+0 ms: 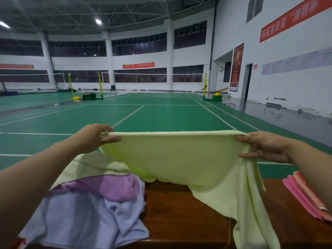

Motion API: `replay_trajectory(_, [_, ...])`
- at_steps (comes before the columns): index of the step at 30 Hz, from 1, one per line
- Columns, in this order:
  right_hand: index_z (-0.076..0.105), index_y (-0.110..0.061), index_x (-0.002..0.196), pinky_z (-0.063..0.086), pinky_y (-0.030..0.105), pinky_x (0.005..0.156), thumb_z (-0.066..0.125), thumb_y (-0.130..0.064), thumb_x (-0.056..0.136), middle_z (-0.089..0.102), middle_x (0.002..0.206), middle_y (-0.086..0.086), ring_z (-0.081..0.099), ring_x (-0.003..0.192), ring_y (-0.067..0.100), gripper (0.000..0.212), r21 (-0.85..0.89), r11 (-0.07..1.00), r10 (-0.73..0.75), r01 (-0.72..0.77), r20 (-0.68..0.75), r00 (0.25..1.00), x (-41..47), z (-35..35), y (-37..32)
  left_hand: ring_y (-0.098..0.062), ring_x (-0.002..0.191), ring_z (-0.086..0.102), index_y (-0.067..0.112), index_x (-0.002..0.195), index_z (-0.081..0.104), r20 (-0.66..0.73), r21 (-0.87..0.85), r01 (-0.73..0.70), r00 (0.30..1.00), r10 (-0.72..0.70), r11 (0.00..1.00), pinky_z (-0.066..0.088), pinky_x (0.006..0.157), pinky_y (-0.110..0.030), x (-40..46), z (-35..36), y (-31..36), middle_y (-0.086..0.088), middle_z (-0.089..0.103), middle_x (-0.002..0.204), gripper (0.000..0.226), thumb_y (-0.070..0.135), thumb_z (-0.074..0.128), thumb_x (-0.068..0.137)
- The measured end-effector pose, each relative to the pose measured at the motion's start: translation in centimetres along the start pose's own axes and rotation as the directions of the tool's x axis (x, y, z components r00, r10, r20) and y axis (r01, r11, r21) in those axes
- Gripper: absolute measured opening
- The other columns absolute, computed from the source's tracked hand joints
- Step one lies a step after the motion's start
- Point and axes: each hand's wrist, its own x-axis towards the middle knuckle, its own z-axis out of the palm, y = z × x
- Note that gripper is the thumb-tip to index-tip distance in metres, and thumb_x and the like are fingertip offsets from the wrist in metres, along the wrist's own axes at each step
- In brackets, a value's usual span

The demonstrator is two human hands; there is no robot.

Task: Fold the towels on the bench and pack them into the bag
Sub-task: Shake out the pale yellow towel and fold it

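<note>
A pale yellow-green towel (179, 159) is stretched out in the air above the wooden bench (176, 212). My left hand (91, 139) pinches its upper left corner and my right hand (264, 146) pinches its upper right corner. The towel's lower part hangs down and drapes over the bench's front edge on the right. A lilac and pale blue towel (86, 209) lies crumpled on the bench at the left, under my left forearm. A pink bag (309, 196) lies flat at the bench's right end, partly hidden by my right arm.
Beyond the bench spreads a green badminton court floor (161, 115) with white lines. Net posts (100, 87) and a chair (113, 89) stand far back. A white wall with a dark doorway (248, 81) runs along the right.
</note>
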Motion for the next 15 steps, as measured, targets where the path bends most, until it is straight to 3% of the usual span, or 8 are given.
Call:
replay_trajectory(2, [0.068,-0.001,0.120,0.061,0.055,0.081,0.069,-0.026,0.084,0.072,0.118,0.019,0.071,0.107,0.035,0.044,-0.053,0.999,-0.008,0.008,0.004,1.000,0.0,0.5,-0.1,-0.026,0.064,0.058,0.012,0.081,0.071,-0.043,0.017,0.007,0.999,-0.006,1.000,0.041,0.058,-0.032,0.1,0.1,-0.2,-0.006,0.060,0.065,0.061,0.069,0.049,0.076])
replay_trajectory(4, [0.072,-0.008,0.113,0.061,0.048,0.082,0.071,-0.042,0.082,0.074,0.111,0.012,0.070,0.104,0.030,0.047,-0.320,0.946,-0.069,0.044,-0.067,0.995,0.3,1.0,0.0,-0.030,0.061,0.058,0.005,0.080,0.072,-0.075,0.036,0.026,0.997,-0.024,0.999,0.040,0.056,-0.031,0.4,0.3,-0.3,-0.010,0.059,0.061,0.071,0.069,0.043,0.078])
replay_trajectory(6, [0.073,-0.009,0.099,0.054,0.036,0.073,0.068,-0.054,0.082,0.073,0.098,0.010,0.067,0.090,0.025,0.048,-0.590,0.798,-0.256,0.123,-0.148,0.955,0.9,1.7,-0.2,-0.033,0.068,0.062,0.003,0.083,0.072,-0.127,0.062,0.009,0.992,-0.001,0.998,0.047,0.062,-0.035,0.5,0.5,-0.3,-0.014,0.064,0.070,0.080,0.074,0.036,0.078])
replay_trajectory(9, [0.068,-0.013,0.089,0.042,0.031,0.067,0.061,-0.060,0.086,0.067,0.089,0.009,0.061,0.083,0.026,0.048,-0.735,0.640,-0.503,0.224,-0.181,0.845,1.8,2.2,-1.1,-0.039,0.093,0.065,0.002,0.093,0.071,-0.265,0.127,-0.039,0.962,0.071,0.991,0.049,0.085,-0.047,1.0,0.2,0.5,-0.021,0.070,0.103,0.075,0.068,0.035,0.089])
replay_trajectory(12, [0.066,-0.011,0.087,0.047,0.036,0.068,0.049,-0.072,0.083,0.065,0.080,0.012,0.062,0.074,0.029,0.063,-0.865,0.474,-0.572,0.161,-0.163,0.804,2.3,1.7,-1.9,-0.039,0.109,0.063,0.000,0.092,0.072,-0.323,0.150,-0.069,0.939,0.115,0.986,0.048,0.091,-0.049,1.4,-0.9,1.7,-0.022,0.066,0.122,0.068,0.059,0.036,0.093])
replay_trajectory(15, [0.064,-0.013,0.076,0.042,0.035,0.062,0.031,-0.083,0.078,0.063,0.071,0.008,0.058,0.068,0.025,0.077,-0.954,0.298,-0.591,0.013,-0.174,0.788,1.6,1.5,-2.1,-0.036,0.094,0.066,0.000,0.088,0.073,-0.288,0.173,-0.089,0.948,0.137,0.981,0.052,0.080,-0.045,1.1,-1.6,2.1,-0.020,0.068,0.114,0.071,0.061,0.036,0.093])
